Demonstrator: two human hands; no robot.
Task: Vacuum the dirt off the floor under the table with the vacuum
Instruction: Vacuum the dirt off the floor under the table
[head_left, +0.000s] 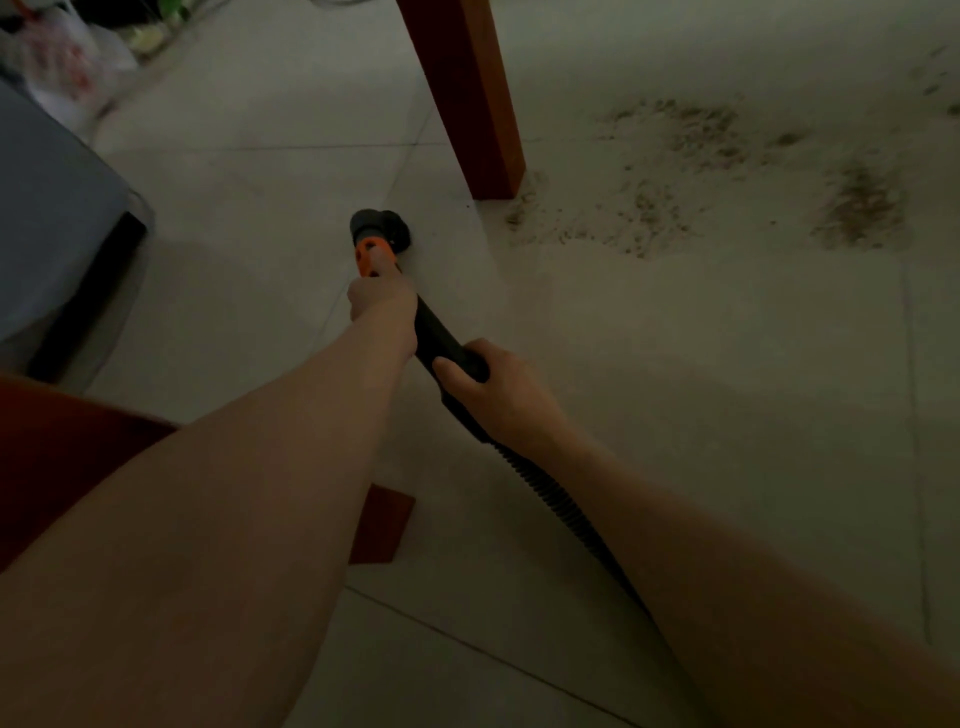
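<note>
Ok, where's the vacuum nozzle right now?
In the head view, the vacuum nozzle sits on the floor at upper centre, left of the table leg, short of the dirt beyond it.

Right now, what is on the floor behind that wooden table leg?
Sandy dirt lies scattered behind and right of the table leg, heaped against its foot. The leg hides whatever lies directly behind it.

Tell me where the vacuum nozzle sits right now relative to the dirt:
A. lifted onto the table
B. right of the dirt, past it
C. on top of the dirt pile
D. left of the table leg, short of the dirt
D: the nozzle is on bare floor left of the table leg, while the dirt lies to the right of that leg, untouched.
</note>
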